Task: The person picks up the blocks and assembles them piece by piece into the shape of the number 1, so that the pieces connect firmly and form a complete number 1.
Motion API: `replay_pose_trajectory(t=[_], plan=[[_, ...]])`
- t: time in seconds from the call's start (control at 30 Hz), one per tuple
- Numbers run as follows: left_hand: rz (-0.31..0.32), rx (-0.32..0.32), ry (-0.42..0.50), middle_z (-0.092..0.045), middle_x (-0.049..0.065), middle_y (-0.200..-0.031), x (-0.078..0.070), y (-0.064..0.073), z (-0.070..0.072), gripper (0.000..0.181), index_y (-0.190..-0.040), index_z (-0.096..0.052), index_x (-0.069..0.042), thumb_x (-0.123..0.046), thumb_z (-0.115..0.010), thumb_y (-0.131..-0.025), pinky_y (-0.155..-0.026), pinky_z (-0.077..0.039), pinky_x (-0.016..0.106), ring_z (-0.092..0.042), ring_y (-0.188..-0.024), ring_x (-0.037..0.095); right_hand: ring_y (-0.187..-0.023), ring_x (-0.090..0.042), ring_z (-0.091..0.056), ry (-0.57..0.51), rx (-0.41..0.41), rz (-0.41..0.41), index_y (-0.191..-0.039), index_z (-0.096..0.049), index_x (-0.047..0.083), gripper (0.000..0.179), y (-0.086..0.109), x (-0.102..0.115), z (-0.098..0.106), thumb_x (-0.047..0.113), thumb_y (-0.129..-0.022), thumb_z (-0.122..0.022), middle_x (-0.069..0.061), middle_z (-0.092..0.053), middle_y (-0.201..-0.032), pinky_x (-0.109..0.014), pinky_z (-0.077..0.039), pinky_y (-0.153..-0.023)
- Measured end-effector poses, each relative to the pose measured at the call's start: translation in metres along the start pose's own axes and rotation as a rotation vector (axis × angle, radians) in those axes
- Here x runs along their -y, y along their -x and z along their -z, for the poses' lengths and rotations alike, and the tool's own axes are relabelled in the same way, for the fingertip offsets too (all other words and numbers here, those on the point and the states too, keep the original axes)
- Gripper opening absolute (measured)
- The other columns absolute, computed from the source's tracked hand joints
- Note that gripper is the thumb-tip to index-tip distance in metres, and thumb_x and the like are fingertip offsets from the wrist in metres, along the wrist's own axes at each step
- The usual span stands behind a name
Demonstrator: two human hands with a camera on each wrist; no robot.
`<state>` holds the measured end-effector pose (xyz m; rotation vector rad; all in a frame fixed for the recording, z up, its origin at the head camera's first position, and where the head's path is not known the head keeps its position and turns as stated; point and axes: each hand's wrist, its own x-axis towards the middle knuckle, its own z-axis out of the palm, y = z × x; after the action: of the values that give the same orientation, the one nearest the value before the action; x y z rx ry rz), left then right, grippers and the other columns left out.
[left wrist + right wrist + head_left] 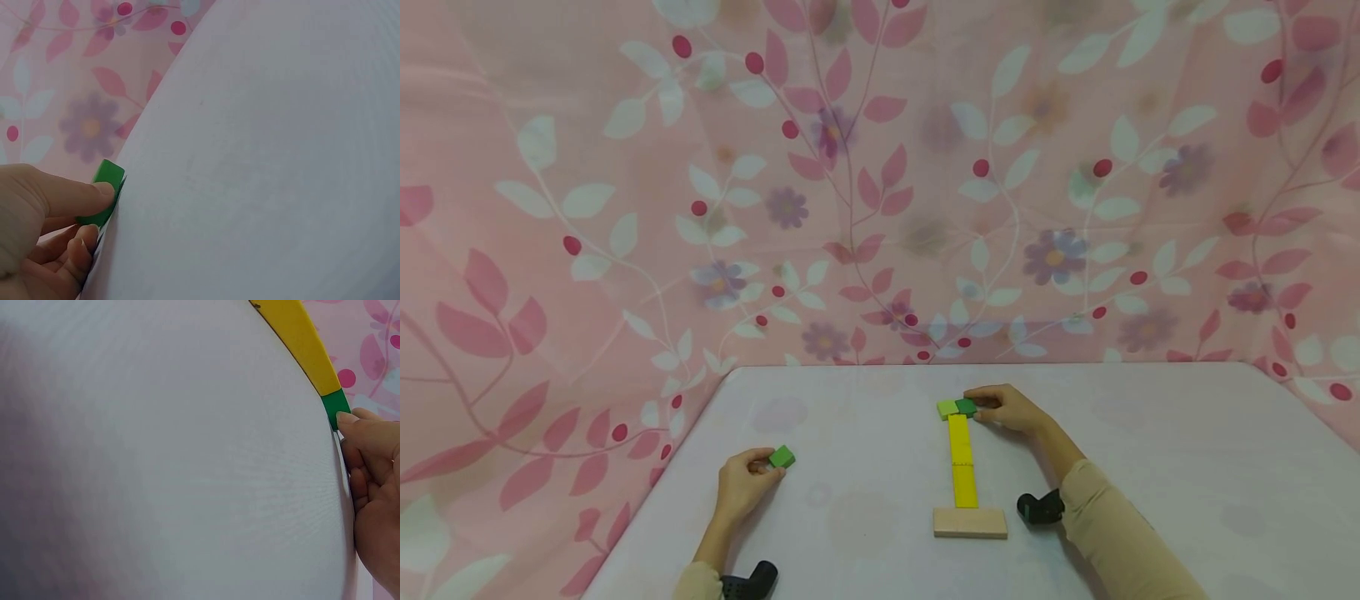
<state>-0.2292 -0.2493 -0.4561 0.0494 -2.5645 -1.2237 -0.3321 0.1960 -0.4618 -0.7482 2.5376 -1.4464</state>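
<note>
My left hand (747, 483) pinches a green block (782, 457) between thumb and fingers, over the left part of the table. In the left wrist view the thumb lies across that block (110, 175). On the far side of the table, my right hand (1013, 410) holds a dark green block (966, 407) beside a light green block (947, 409). Both green blocks sit at the far end of a row of two yellow blocks (961, 442). In the right wrist view the dark green block (336, 407) adjoins yellow; the light green one is not visible there.
A pale wooden block (970, 523) lies crosswise at the near end of the yellow row. Black wrist devices (1040, 507) are on both forearms. The white table (865, 483) ends at a pink floral curtain (880, 183) behind it.
</note>
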Motion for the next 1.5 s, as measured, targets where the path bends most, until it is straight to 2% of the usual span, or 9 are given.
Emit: replay_pose_trajectory(t=[0.43, 0.8, 1.1, 1.27, 1.5], plan=[[-0.034, -0.005, 0.025, -0.065, 0.01, -0.077, 0.0, -0.001, -0.004, 0.031, -0.102, -0.066, 0.01, 0.0, -0.073, -0.075, -0.059, -0.045, 0.018, -0.054, -0.066, 0.008, -0.107, -0.034, -0.053, 0.003, -0.003, 0.004, -0.126, -0.054, -0.009, 0.043, -0.001, -0.002, 0.0, 0.006, -0.086, -0.064, -0.025, -0.055, -0.126, -0.05, -0.041, -0.097], [-0.083, -0.018, 0.028, -0.065, 0.01, -0.074, -0.004, -0.002, -0.01, 0.028, -0.1, -0.066, 0.01, -0.001, -0.072, -0.075, -0.058, -0.045, 0.018, -0.053, -0.064, 0.007, -0.107, -0.034, -0.053, 0.012, -0.004, 0.002, -0.125, -0.055, -0.008, 0.042, -0.001, -0.002, 0.001, 0.006, -0.086, -0.064, -0.025, -0.056, -0.125, -0.05, -0.041, -0.096], [-0.054, 0.013, 0.053, -0.066, 0.009, -0.078, -0.011, -0.004, -0.021, 0.028, -0.102, -0.067, 0.007, -0.003, -0.072, -0.076, -0.062, -0.046, 0.02, -0.057, -0.07, 0.012, -0.103, -0.029, -0.054, 0.017, -0.01, -0.016, -0.125, -0.055, -0.007, 0.044, -0.003, -0.006, -0.001, 0.008, -0.085, -0.065, -0.022, -0.057, -0.124, -0.043, -0.044, -0.095], [-0.067, 0.025, 0.064, -0.066, 0.008, -0.077, -0.014, -0.007, -0.027, 0.028, -0.102, -0.067, 0.007, -0.003, -0.072, -0.076, -0.062, -0.046, 0.021, -0.057, -0.07, 0.012, -0.104, -0.03, -0.054, 0.026, -0.01, -0.014, -0.125, -0.056, -0.006, 0.043, -0.003, -0.005, -0.001, 0.008, -0.086, -0.065, -0.022, -0.058, -0.123, -0.047, -0.042, -0.097], [-0.053, 0.037, 0.08, -0.066, 0.008, -0.077, -0.017, -0.01, -0.035, 0.029, -0.102, -0.067, 0.006, -0.003, -0.071, -0.075, -0.063, -0.047, 0.02, -0.057, -0.07, 0.012, -0.104, -0.032, -0.053, 0.028, -0.016, -0.008, -0.124, -0.056, -0.007, 0.042, -0.002, -0.002, -0.001, 0.007, -0.086, -0.065, -0.023, -0.057, -0.123, -0.05, -0.041, -0.097]])
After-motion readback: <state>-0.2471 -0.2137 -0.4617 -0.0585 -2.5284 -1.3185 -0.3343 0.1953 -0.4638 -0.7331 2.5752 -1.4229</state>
